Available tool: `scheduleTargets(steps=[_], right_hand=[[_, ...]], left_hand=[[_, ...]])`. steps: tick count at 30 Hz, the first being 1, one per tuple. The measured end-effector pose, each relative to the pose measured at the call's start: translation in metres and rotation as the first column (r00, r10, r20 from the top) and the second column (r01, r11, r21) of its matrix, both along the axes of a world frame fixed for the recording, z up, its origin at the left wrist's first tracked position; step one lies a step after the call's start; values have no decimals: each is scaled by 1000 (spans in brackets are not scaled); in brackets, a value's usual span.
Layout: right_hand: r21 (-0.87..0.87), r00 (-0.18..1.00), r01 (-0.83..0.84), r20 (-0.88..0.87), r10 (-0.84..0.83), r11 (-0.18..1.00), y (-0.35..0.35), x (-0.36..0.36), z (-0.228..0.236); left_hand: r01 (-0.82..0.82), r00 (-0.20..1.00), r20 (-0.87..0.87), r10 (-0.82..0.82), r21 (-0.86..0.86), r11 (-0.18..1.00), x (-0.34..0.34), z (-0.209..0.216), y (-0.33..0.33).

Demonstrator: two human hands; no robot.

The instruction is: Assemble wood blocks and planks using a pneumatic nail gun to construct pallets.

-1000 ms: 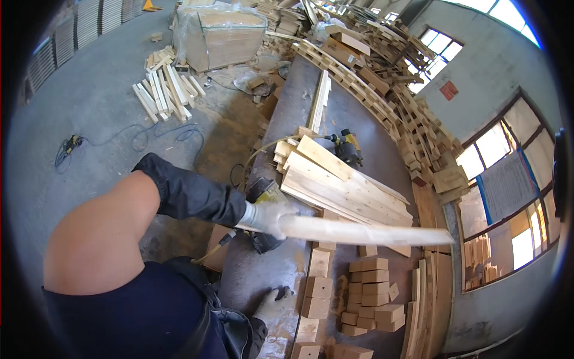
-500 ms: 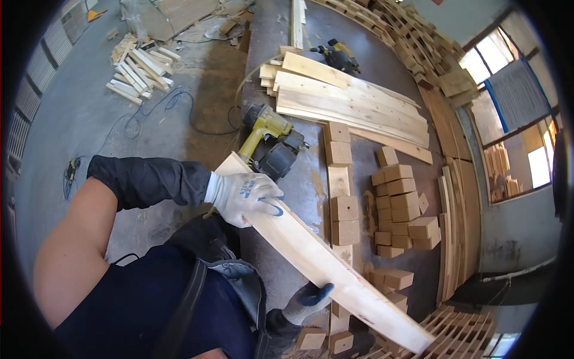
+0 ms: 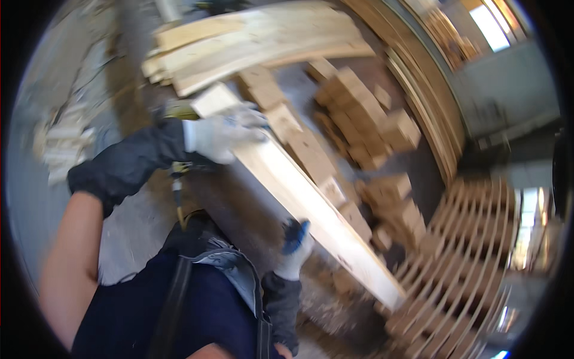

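A long pale board (image 3: 311, 209) slants across the front of the workbench, its near end tipped to the lower right. My left hand (image 3: 226, 133), in a white glove with a dark sleeve, is closed over the board near its far end. Lower down, my right hand (image 3: 297, 250), gloved in white and blue, grips the board's near edge; its fingers are partly hidden and blurred. Behind my left wrist, only a yellow-green bit of the nail gun (image 3: 181, 109) shows. Beyond the board lies a row of wooden blocks (image 3: 310, 154) on a strip of wood.
Several thin boards (image 3: 257, 39) lie stacked at the far side of the bench. A pile of wooden blocks (image 3: 356, 113) stands right of the row. Slatted pallets (image 3: 460, 257) are stacked at the lower right. Scrap wood (image 3: 66, 137) lies on the floor at left.
The view has swung toward the right and blurred, so the bench things sit further up and left. Both hands still hold the board, which now points at the slatted pallets.
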State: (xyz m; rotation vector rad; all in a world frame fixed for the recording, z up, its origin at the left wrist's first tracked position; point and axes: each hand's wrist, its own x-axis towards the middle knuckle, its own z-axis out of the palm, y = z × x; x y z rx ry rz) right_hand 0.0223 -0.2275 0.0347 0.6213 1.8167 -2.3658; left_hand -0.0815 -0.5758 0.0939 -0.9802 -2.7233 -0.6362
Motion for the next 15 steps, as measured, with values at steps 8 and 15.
scheduleTargets(steps=[8, 15], right_hand=[[-245, 984, 166, 104, -144, 955, -35, -17, -15], [-131, 982, -54, 171, 76, 990, -5, -55, -13]], left_hand=[[93, 985, 149, -85, -49, 994, -54, -18, -7], [174, 985, -42, -169, 202, 964, -95, -37, 7]])
